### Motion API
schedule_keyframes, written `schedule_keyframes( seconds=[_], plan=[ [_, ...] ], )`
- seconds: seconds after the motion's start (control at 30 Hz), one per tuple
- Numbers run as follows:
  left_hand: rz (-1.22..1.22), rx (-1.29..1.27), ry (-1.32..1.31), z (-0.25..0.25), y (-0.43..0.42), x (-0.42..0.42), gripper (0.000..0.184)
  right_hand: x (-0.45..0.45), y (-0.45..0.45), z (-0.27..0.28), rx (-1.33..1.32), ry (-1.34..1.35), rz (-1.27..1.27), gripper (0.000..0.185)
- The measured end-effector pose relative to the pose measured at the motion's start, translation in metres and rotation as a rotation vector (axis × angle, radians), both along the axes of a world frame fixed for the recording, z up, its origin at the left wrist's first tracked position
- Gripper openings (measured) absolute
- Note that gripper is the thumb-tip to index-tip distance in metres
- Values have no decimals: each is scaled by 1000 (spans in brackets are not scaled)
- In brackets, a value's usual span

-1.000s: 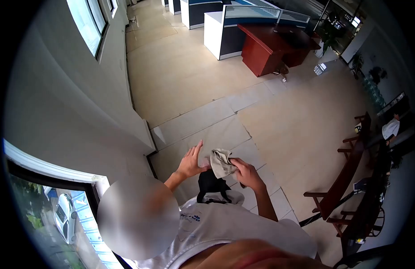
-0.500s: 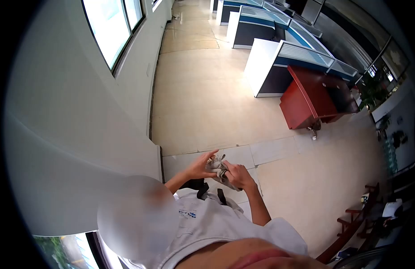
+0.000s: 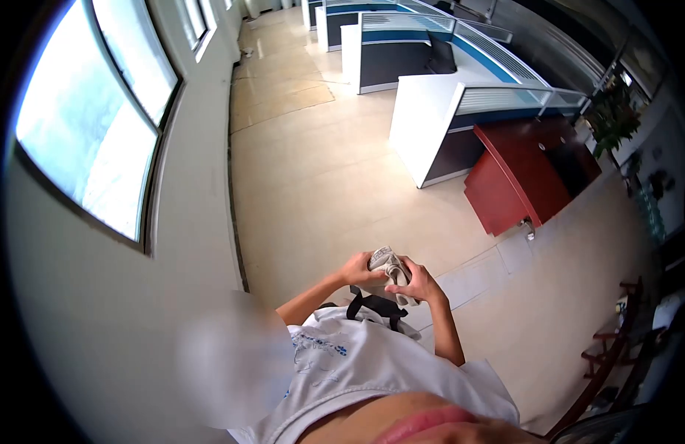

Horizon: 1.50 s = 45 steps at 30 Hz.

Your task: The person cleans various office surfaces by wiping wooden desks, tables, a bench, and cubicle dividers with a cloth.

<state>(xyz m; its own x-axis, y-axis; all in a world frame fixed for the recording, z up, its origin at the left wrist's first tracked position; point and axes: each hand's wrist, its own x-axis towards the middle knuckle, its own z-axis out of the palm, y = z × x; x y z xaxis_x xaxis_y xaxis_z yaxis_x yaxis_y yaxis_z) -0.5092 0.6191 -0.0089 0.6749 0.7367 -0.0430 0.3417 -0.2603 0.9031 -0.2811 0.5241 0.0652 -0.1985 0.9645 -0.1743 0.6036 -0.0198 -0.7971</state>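
Observation:
In front of my waist I hold a crumpled beige cloth bundle [image 3: 398, 280], with what look like dark marks on its upper part. My left hand [image 3: 360, 269] grips its left side, fingers curled behind it. From the right, my right hand [image 3: 422, 284] closes round the bundle with the thumb across its front. Just below the hands, a black strap [image 3: 377, 304] lies against my white shirt [image 3: 357, 351]. What exactly the bundle is I cannot make out.
A wall with a large window [image 3: 98, 118] runs along the left. White desk partitions [image 3: 424, 126] and a red-brown wooden desk [image 3: 524, 170] stand ahead on the right. Pale tiled floor [image 3: 305, 200] stretches between them. Dark wooden furniture [image 3: 605, 355] is at lower right.
My view has swung, with more window now showing. My left hand has gone from open fingers to gripping the bundle, which is now more bunched up between both hands.

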Motion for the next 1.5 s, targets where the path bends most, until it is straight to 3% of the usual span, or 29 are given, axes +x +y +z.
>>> schedule_keyframes(
  seconds=[0.03,0.13,0.17,0.27,0.4,0.43,0.47,0.53,0.57,0.6,0.63,0.7,0.73,0.8,0.87,0.97,1.0,1.07,1.1,1.13,1.2,1.27,1.3,1.37,1.4,1.43,1.5],
  plan=[
    [-67,38,39,7,27,12,61,13,21,-20,-88,-19,-77,103],
    [-295,90,252,39,107,55,61,59,50,-96,-111,84,-175,78],
    [-318,70,192,35,111,65,59,64,41,-98,-122,140,-311,69],
    [-244,-345,-73,13,172,96,51,77,77,-101,-99,356,-596,46],
    [-39,-259,33,-13,261,139,47,105,178,-150,82,606,-770,32],
    [23,-275,310,-64,312,145,46,120,223,-155,136,665,-833,32],
    [134,-347,-272,-25,329,169,46,139,267,-156,190,723,-888,32],
    [104,-413,-259,-3,407,180,48,163,362,-136,295,945,-919,31],
    [-1,-383,-106,-15,455,179,55,169,406,-124,286,970,-960,32],
    [44,-341,-229,-3,480,199,66,185,453,-112,281,986,-1003,35],
    [77,-320,-182,-4,510,213,83,198,490,-111,242,797,-1046,43],
    [47,-249,-177,16,566,243,93,217,561,-114,163,533,-1042,57],
    [70,-195,-161,19,597,261,88,225,590,-113,152,465,-1000,62],
    [181,-82,-211,38,639,299,67,239,629,-86,204,661,-999,62],
    [229,-141,-283,51,672,340,50,258,651,-74,351,771,-1078,60],
    [78,6,-391,59,737,419,38,299,691,-31,537,733,-1166,61],
    [20,-55,-409,78,747,445,36,317,705,-18,612,632,-1237,53],
    [-81,-11,-480,89,787,503,38,361,740,-6,769,736,-1239,36],
    [-151,24,-435,107,800,527,41,385,759,0,808,728,-1267,34],
    [-230,143,-440,111,821,557,62,411,782,5,851,721,-1294,31],
    [-242,626,-125,129,858,606,92,468,831,-5,794,794,-1446,37],
    [-304,568,15,119,906,658,110,519,862,-14,646,600,-1642,42],
    [-320,563,16,106,922,681,94,539,874,-23,603,432,-1706,44],
    [-367,400,-29,44,970,736,80,573,896,-46,491,93,-1820,49],
    [-395,315,-39,23,985,754,73,585,904,-56,435,58,-1851,52],
    [-360,218,24,25,981,766,47,592,911,-65,368,26,-1886,56],
    [-376,158,40,15,980,784,39,602,918,-74,296,-30,-1928,60]
  ],
)
